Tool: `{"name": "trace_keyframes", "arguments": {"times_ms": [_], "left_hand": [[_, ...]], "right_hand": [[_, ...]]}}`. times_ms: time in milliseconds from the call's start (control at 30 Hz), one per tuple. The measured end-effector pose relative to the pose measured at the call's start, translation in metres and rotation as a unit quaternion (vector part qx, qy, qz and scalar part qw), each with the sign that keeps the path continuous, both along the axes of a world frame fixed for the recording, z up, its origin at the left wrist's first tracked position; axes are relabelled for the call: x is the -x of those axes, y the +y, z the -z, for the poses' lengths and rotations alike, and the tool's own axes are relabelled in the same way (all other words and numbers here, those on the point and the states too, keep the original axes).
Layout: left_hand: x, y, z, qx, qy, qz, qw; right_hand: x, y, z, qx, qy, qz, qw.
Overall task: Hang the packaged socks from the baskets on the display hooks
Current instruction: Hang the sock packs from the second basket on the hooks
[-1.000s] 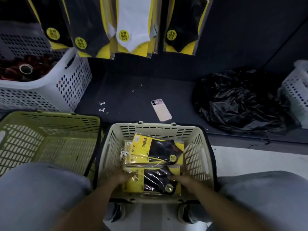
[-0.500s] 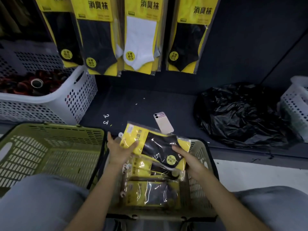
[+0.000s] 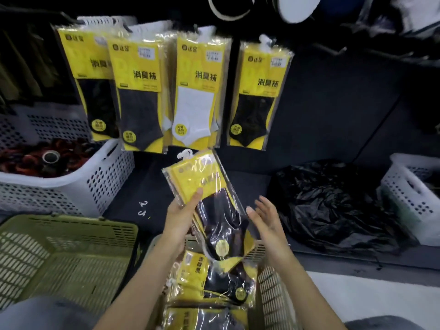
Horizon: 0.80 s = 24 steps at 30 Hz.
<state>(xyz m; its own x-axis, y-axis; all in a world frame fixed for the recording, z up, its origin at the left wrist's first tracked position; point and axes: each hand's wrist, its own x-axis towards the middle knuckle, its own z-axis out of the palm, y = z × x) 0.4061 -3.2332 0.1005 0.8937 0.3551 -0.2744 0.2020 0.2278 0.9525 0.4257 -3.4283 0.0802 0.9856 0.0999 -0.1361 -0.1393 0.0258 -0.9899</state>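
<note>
Raised above the basket (image 3: 273,294), sock pack (image 3: 212,203) gripped by left hand (image 3: 181,216); right hand (image 3: 264,217) released, just beside it.

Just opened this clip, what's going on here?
A person is stocking a sock display. The left hand grips a pack of black socks by its yellow card, above the beige basket, which holds more packs. The right hand is open beside the pack, apparently not gripping it. The pack's white hanger points up toward the hanging packs, but it is not on a hook yet.
</note>
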Motion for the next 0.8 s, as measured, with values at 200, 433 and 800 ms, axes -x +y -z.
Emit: {"name": "trace_keyframes", "arguments": {"times_ms": [200, 433, 800], "left_hand": [[-0.017, -0.016, -0.038, -0.076, -0.115, 0.059, 0.989], [-0.031, -0.016, -0.064, -0.11, -0.156, 0.093, 0.977], [-0.065, 0.043, -0.122, -0.175, -0.217, 0.008, 0.96]], "right_hand": [[-0.031, 0.019, -0.064, -0.022, -0.172, 0.022, 0.985], [-0.038, 0.02, -0.083, -0.067, -0.176, 0.03, 0.982], [-0.098, -0.006, -0.153, -0.072, -0.196, 0.138, 0.968]]}}
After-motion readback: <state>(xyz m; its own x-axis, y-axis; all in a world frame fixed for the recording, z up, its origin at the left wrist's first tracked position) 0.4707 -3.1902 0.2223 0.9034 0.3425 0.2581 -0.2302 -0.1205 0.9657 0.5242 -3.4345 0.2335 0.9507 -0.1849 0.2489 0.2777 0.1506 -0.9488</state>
